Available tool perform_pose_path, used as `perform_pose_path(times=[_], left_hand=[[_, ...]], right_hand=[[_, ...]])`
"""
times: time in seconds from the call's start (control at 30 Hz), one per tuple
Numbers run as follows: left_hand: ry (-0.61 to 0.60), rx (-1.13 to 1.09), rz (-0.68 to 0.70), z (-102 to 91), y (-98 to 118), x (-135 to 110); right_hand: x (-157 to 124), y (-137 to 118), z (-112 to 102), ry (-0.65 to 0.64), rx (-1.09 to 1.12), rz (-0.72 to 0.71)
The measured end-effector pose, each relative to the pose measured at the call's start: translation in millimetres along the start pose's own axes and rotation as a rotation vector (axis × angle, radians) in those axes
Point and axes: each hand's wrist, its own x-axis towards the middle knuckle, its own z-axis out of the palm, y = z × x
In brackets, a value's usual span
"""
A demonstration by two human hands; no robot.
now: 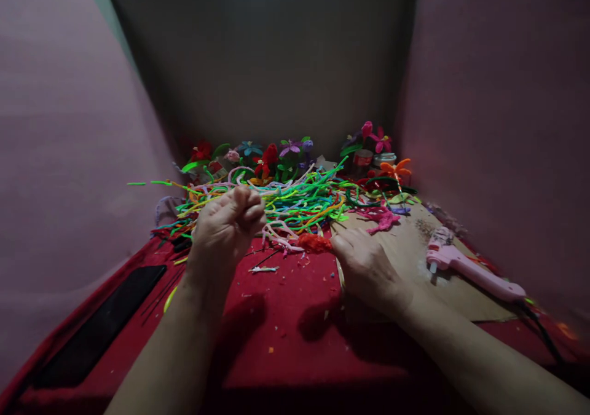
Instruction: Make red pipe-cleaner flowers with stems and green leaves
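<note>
Fingers (255,209) curled into a loose fist, the left hand (228,224) is raised in front of the heap; I can't tell from here whether something thin is pinched inside. The right hand (366,267) sits lower, over the near-left edge of a cardboard sheet (403,246), its fingers closed on one end of a fuzzy red piece (314,243). That piece points leftward into the gap between the two hands, above the red cloth (286,359), where small scraps lie scattered.

Behind them spreads a tangled heap of coloured fuzzy stems (306,203), mostly green, with a row of fuzzy flowers (290,147) at the back. A crumpled pink piece (385,219) lies near the cardboard's far edge. The pink glue gun (477,272) rests on the right, and a flat black object (101,326) lies well over to the left.
</note>
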Motion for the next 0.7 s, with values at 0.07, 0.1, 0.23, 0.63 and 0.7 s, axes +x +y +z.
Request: perform_pose_path(times=[0.07,0.1,0.23,0.63,0.7], left_hand=[[0.027,-0.038,-0.042,-6.1,-0.5,5.8],[0.034,-0.031,-0.079,-7.3,-2.7,7.3],[0.033,-0.001,-0.134,-2.4,-16.1,6.4],[-0.151,0.408,-0.227,17.1,-41.2,-6.7],[-0.163,0.427,-0.232,24.7,-42.6,-8.7]], right_hand=[[1.3,-1.6,-1.0,0.006,0.181,0.11],[2.8,-3.0,-2.8,-0.004,0.31,0.19],[10.4,-5.9,-14.3,-0.092,0.829,0.55],[12.2,-7.4,-7.0,-0.196,1.704,0.898],[12.4,-8.7,-6.2,-0.209,1.73,0.891]])
